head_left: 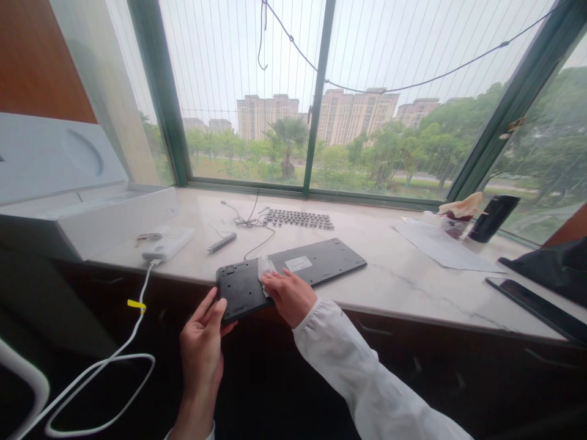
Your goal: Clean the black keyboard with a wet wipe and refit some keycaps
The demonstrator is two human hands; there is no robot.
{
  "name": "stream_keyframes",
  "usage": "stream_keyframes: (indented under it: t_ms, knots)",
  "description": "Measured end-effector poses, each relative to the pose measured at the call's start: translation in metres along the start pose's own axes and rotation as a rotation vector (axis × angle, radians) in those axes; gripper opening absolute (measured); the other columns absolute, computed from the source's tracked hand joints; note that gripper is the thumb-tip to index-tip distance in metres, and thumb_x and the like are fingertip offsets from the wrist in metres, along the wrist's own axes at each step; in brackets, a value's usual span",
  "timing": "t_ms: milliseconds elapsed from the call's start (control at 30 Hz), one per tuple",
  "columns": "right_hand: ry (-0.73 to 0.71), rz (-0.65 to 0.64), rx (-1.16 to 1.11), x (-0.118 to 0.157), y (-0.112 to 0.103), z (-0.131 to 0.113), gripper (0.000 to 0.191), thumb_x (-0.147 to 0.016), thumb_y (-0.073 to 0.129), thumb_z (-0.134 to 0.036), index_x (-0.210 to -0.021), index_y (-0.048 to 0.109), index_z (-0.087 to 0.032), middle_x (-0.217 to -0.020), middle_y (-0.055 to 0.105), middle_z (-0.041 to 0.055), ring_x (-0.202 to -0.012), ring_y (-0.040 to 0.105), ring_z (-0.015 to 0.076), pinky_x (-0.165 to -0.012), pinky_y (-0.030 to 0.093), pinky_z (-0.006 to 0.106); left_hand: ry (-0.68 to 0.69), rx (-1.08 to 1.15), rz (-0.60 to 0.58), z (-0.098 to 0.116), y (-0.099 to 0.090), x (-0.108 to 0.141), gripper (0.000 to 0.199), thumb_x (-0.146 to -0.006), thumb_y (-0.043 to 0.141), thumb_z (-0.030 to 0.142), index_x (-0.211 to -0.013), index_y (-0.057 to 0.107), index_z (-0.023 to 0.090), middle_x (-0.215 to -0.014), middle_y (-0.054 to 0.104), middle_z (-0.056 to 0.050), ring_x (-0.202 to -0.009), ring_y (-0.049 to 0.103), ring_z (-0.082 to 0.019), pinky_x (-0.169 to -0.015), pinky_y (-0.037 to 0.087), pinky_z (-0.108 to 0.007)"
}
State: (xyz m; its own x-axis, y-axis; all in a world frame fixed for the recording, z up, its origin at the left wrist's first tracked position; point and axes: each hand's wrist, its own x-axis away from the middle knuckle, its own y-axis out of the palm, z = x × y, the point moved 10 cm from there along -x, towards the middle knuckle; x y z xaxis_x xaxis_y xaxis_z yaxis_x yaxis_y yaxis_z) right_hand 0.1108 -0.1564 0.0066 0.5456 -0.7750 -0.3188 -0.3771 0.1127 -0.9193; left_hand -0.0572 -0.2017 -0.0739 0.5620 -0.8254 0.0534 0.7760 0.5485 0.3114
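A black keyboard lies upside down, its screws and a white label showing, with the left end jutting past the counter's front edge. My left hand grips that left end, thumb on the underside facing up and fingers beneath. With closed fingers, my right hand presses a crumpled white tissue onto the keyboard's back, left of the label. Behind the keyboard, loose keycaps stand in rows on the counter. The keyboard's thin cable runs back to a tangle beside them.
A dark slim tool lies left of the cable. Further left are a white adapter with a white cord and an open white box. On the right are paper, a black cylinder and a dark tablet-like device. Windows rise behind the counter.
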Motion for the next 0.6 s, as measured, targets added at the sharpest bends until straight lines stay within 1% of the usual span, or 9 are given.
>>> stream_keyframes:
  t_ms: [67, 133, 167, 233, 300, 367, 467, 533, 600]
  knots:
    - [0.082, -0.025, 0.052, 0.001, -0.003, 0.024, 0.037, -0.098, 0.037, -0.022, -0.127, 0.06, -0.021, -0.134, 0.06, 0.0052, -0.126, 0.053, 0.0165, -0.114, 0.03, 0.034, 0.002, 0.006, 0.0, 0.0, -0.001, -0.001, 0.052, -0.073, 0.075, 0.031, -0.123, 0.065, 0.021, -0.103, 0.073, -0.009, -0.08, 0.07, -0.017, -0.055, 0.056, -0.019]
    - [0.238, -0.059, 0.15, 0.007, -0.013, 0.067, 0.038, -0.098, 0.037, -0.025, -0.129, 0.059, -0.024, -0.135, 0.059, 0.003, -0.127, 0.052, 0.0154, -0.115, 0.027, 0.031, 0.0, 0.014, 0.003, -0.001, -0.002, -0.001, 0.052, -0.072, 0.075, 0.03, -0.123, 0.065, 0.021, -0.103, 0.073, -0.009, -0.082, 0.07, -0.018, -0.056, 0.056, -0.019]
    - [0.316, -0.058, 0.185, 0.012, -0.021, 0.09, 0.038, -0.098, 0.036, -0.025, -0.128, 0.06, -0.024, -0.135, 0.059, 0.0032, -0.125, 0.054, 0.0165, -0.114, 0.027, 0.031, 0.0, 0.017, 0.005, -0.001, -0.002, -0.001, 0.052, -0.072, 0.075, 0.03, -0.122, 0.065, 0.021, -0.103, 0.073, -0.008, -0.083, 0.07, -0.018, -0.057, 0.056, -0.019]
    - [0.448, -0.041, 0.232, 0.022, -0.04, 0.136, 0.039, -0.099, 0.033, -0.028, -0.124, 0.063, -0.024, -0.127, 0.064, 0.0065, -0.117, 0.059, 0.021, -0.107, 0.036, 0.034, 0.0, 0.02, 0.003, -0.001, -0.002, -0.002, 0.053, -0.072, 0.075, 0.031, -0.122, 0.065, 0.021, -0.103, 0.073, -0.009, -0.084, 0.07, -0.019, -0.057, 0.056, -0.019]
    - [0.583, -0.041, 0.279, 0.034, -0.057, 0.18, 0.039, -0.098, 0.035, -0.031, -0.116, 0.068, -0.02, -0.112, 0.07, 0.0123, -0.106, 0.064, 0.0251, -0.094, 0.045, 0.035, -0.001, 0.022, -0.003, -0.001, -0.001, -0.002, 0.054, -0.071, 0.076, 0.031, -0.123, 0.065, 0.02, -0.103, 0.073, -0.009, -0.085, 0.07, -0.019, -0.057, 0.056, -0.02]
    - [0.684, -0.045, 0.315, 0.042, -0.07, 0.217, 0.038, -0.097, 0.036, -0.031, -0.112, 0.07, -0.02, -0.108, 0.07, 0.014, -0.101, 0.065, 0.0256, -0.088, 0.047, 0.035, -0.009, 0.029, -0.007, -0.001, 0.0, -0.003, 0.055, -0.07, 0.076, 0.03, -0.123, 0.065, 0.019, -0.102, 0.074, -0.009, -0.082, 0.071, -0.019, -0.057, 0.056, -0.02]
    - [0.749, -0.062, 0.337, 0.042, -0.079, 0.253, 0.032, -0.096, 0.042, -0.031, -0.111, 0.07, -0.024, -0.11, 0.07, 0.0101, -0.103, 0.064, 0.0221, -0.088, 0.046, 0.032, -0.021, 0.042, -0.007, -0.002, 0.0, -0.004, 0.055, -0.071, 0.076, 0.029, -0.123, 0.065, 0.019, -0.1, 0.074, -0.009, -0.077, 0.07, -0.017, -0.055, 0.056, -0.019]
    - [0.769, -0.072, 0.339, 0.036, -0.079, 0.266, 0.031, -0.096, 0.043, -0.032, -0.109, 0.07, -0.024, -0.11, 0.069, 0.0099, -0.103, 0.063, 0.0201, -0.088, 0.046, 0.032, -0.023, 0.045, -0.007, -0.002, 0.001, -0.005, 0.054, -0.071, 0.075, 0.028, -0.123, 0.065, 0.018, -0.099, 0.074, -0.009, -0.076, 0.07, -0.016, -0.055, 0.055, -0.019]
    - [0.784, -0.08, 0.339, 0.03, -0.077, 0.273, 0.031, -0.097, 0.044, -0.036, -0.108, 0.069, -0.02, -0.11, 0.068, 0.0103, -0.101, 0.063, 0.0189, -0.089, 0.047, 0.034, -0.016, 0.042, -0.008, -0.002, 0.0, -0.005, 0.055, -0.071, 0.075, 0.029, -0.124, 0.065, 0.018, -0.098, 0.074, -0.009, -0.076, 0.07, -0.017, -0.055, 0.055, -0.018]
